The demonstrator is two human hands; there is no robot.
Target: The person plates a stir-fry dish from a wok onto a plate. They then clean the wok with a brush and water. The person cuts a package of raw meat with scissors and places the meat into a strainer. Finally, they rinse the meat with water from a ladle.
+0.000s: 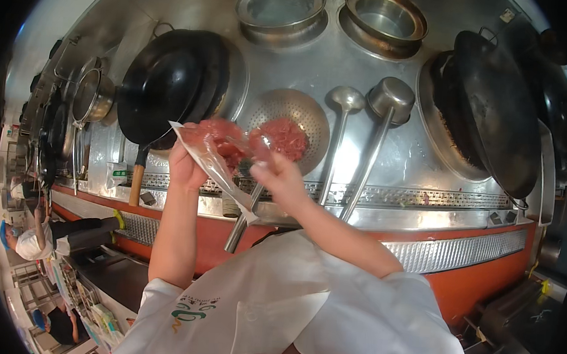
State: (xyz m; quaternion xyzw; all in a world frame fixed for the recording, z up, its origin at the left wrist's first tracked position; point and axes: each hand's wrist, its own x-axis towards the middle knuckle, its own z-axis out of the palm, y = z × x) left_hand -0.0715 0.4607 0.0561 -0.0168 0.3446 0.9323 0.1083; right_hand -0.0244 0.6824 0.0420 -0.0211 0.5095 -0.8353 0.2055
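My left hand (185, 166) is closed on the left side of a clear plastic bag (217, 165) holding raw red meat (223, 138). My right hand (279, 176) pinches the bag's film on its right side. More raw meat (284, 137) lies in a round perforated metal strainer (316, 125), just beyond my right hand. The strainer's metal handle (238, 230) points back towards me, partly hidden by the bag. Whether the film covers part of the meat in the strainer I cannot tell.
A steel ladle (347, 100) and a deep long-handled scoop (392, 98) lie right of the strainer. Black woks (171, 85) (497, 113) flank the steel counter. Two metal pots (281, 6) (386, 16) sit behind. Other people (37, 241) are at the far left.
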